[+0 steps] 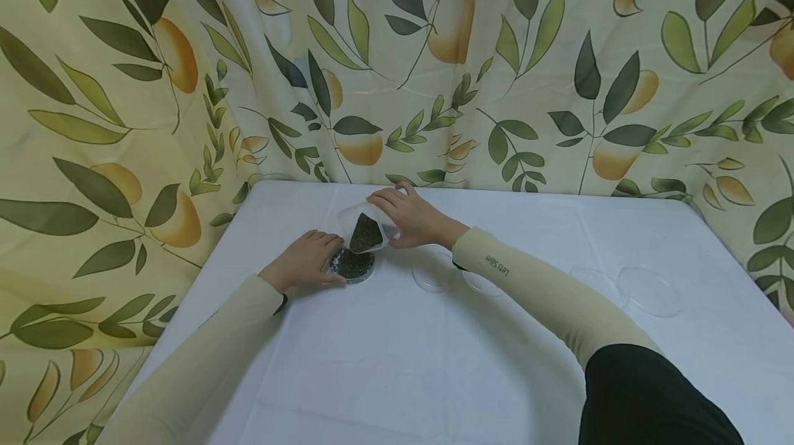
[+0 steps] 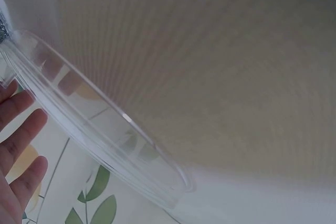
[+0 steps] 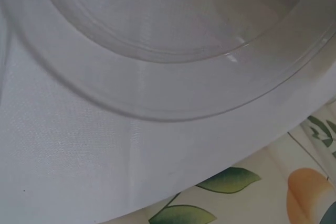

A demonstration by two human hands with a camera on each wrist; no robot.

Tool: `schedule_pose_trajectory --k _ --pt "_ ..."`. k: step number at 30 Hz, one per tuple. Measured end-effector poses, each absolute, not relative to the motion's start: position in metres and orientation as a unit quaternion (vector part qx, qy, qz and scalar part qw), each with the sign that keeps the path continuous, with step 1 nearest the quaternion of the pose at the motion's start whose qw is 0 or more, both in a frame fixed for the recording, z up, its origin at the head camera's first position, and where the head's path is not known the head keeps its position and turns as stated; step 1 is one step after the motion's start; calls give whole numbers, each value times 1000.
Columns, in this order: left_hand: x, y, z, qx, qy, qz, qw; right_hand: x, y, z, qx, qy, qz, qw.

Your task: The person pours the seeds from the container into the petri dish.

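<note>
My right hand (image 1: 418, 218) holds a clear plastic container (image 1: 350, 214), tilted down to the left, with dark granules (image 1: 366, 233) gathered inside at its lower edge. Directly below is a clear round dish (image 1: 353, 281) with a layer of dark granules. My left hand (image 1: 308, 260) grips this dish from the left, its fingers behind and thumb in front. In the left wrist view, spread fingers (image 2: 29, 129) appear beside a clear rim (image 2: 110, 124); whose hand they belong to is unclear. Neither hand's grip shows in the right wrist view.
Clear round dishes or lids lie on the white-covered table (image 1: 372, 376): one (image 1: 434, 273) near my right wrist, another (image 1: 482, 285) partly under the forearm, and a further one (image 1: 650, 291) at right. A leaf-patterned curtain (image 1: 397, 87) hangs behind the table.
</note>
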State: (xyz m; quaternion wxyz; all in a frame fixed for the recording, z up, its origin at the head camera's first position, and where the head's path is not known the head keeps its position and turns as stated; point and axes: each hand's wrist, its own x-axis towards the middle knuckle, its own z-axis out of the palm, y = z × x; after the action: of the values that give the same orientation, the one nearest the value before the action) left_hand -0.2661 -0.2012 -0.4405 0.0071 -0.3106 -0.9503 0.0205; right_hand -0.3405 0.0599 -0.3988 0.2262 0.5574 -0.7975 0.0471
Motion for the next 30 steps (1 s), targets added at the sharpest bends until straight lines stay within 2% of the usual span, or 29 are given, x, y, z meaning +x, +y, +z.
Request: schedule_pose_trajectory --k 5,17,30 --pt "-266 -201 -441 -307 -952 18 -1 -340 61 -400 545 -811 39 210" --pt "-265 -200 -439 -299 -954 23 -14 -343 74 -399 531 -819 54 209" --pt "-264 -200 -439 -296 -955 20 -13 -341 89 -398 485 -853 93 171"
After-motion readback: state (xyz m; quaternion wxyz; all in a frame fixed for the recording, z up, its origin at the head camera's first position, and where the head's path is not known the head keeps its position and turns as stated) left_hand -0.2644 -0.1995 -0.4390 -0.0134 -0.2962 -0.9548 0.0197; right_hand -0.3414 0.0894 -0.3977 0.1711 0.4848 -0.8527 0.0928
